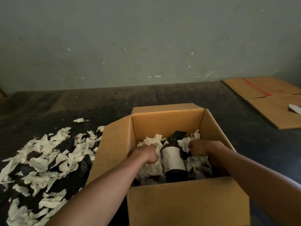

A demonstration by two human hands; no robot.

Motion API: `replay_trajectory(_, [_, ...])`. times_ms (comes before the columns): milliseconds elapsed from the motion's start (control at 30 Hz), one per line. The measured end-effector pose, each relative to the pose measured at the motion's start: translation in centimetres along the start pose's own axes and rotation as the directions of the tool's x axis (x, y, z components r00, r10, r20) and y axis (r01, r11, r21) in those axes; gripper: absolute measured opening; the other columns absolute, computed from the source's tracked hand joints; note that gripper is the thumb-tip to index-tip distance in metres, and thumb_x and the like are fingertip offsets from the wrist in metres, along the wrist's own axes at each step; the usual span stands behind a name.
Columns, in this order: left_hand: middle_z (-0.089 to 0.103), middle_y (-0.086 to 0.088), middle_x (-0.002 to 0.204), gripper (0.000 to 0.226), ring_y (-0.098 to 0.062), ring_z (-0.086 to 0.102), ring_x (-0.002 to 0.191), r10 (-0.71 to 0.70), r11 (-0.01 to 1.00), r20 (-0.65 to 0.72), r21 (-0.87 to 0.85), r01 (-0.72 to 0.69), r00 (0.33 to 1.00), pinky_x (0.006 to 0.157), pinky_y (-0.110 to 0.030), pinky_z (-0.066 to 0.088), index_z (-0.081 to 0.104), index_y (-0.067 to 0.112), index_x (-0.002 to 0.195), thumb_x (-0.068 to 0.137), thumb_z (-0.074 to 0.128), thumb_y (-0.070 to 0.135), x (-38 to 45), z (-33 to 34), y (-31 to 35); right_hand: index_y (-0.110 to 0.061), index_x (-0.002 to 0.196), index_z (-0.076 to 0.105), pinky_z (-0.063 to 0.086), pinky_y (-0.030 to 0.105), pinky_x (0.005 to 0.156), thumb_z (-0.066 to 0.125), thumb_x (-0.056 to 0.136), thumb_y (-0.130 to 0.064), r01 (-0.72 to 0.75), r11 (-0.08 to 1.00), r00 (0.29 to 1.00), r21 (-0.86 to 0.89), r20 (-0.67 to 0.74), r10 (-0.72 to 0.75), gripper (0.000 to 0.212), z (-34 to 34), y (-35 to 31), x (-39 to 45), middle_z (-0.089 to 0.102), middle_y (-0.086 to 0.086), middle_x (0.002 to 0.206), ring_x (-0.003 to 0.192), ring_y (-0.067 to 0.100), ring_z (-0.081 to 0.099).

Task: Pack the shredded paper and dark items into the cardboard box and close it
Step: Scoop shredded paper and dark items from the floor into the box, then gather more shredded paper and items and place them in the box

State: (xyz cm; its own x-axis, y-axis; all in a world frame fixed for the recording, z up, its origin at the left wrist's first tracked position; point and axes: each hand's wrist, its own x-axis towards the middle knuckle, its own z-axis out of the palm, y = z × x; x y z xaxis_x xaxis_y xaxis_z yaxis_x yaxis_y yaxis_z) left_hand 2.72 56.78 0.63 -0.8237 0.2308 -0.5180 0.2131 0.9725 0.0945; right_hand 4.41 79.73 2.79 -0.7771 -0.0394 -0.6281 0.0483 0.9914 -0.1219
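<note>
An open cardboard box [187,204] stands on the dark floor with its flaps up. Inside lies a dark bottle [173,162] with a white label, bedded in white shredded paper [150,168]. A dark speckled piece [176,136] sticks up behind the bottle's neck. My left hand [149,154] is inside the box, left of the bottle, fingers curled round a wad of paper. My right hand [199,147] is right of the bottle and grips another clump of paper [184,143]. A heap of loose shredded paper [40,168] mixed with dark pieces [66,144] lies left of the box.
Flattened cardboard [267,101] with a red stripe lies at the far right near the wall, with a small white scrap [295,109] on it. A scuffed grey wall [146,46] bounds the floor behind the box.
</note>
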Motion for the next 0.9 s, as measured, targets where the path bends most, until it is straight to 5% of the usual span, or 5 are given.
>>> replay_trajectory(167, [0.026,-0.008,0.161,0.063,-0.029,0.029,0.145,-0.012,0.999,0.247,-0.048,0.025,0.969,0.115,-0.041,0.03,0.025,0.014,0.155,0.099,0.045,0.036,0.5,1.7,-0.1,-0.023,0.155,0.026,0.028,0.038,0.116,0.046,0.098,-0.022,0.009,0.999,0.998,0.044,0.062,-0.012,0.061,2.6,0.2,2.2,0.029,0.008,0.16,0.144,0.028,0.031])
replay_trajectory(367, [0.056,-0.011,0.136,0.04,-0.028,0.058,0.117,0.05,0.99,-0.047,-0.126,-0.056,0.998,0.091,-0.037,0.05,0.053,0.014,0.137,0.099,0.046,0.023,-2.2,-1.8,0.0,-0.017,0.136,0.052,0.039,0.041,0.109,0.048,0.099,-0.022,0.001,0.992,0.99,0.123,-0.142,0.017,0.037,-1.6,-2.0,0.2,0.051,0.01,0.142,0.128,0.026,0.05])
replay_trajectory(500, [0.067,0.0,0.099,0.023,-0.016,0.065,0.083,0.101,0.945,-0.422,-0.243,-0.219,0.901,0.072,-0.036,0.056,0.064,0.02,0.112,0.099,0.048,0.031,-4.9,-4.8,-0.5,-0.021,0.131,0.054,0.053,0.04,0.088,0.048,0.098,-0.03,0.09,0.963,0.916,0.256,-0.4,0.021,0.035,-3.0,-5.0,-1.1,0.066,0.007,0.12,0.104,0.023,0.065])
replay_trajectory(667, [0.062,0.001,0.129,0.034,-0.021,0.063,0.106,0.102,0.931,-0.737,-0.166,-0.326,0.668,0.082,-0.038,0.05,0.053,0.024,0.131,0.1,0.044,0.034,-8.7,-6.2,-4.7,-0.031,0.154,0.02,0.027,0.058,0.114,0.04,0.099,-0.048,0.128,0.979,0.837,0.161,-0.547,-0.02,0.061,-2.8,-12.0,-3.1,0.021,0.006,0.163,0.146,0.036,0.023])
replay_trajectory(900, [0.047,-0.001,0.147,0.047,-0.023,0.041,0.136,-0.026,0.979,-0.747,-0.154,-0.135,0.665,0.108,-0.048,0.033,0.041,0.023,0.144,0.099,0.044,0.038,-14.7,-3.6,-17.8,-0.034,0.155,0.012,0.011,0.059,0.118,0.035,0.1,-0.054,0.181,0.982,0.795,0.06,-0.596,-0.11,0.063,-0.3,-24.7,-5.5,0.003,0.004,0.166,0.151,0.034,0.002])
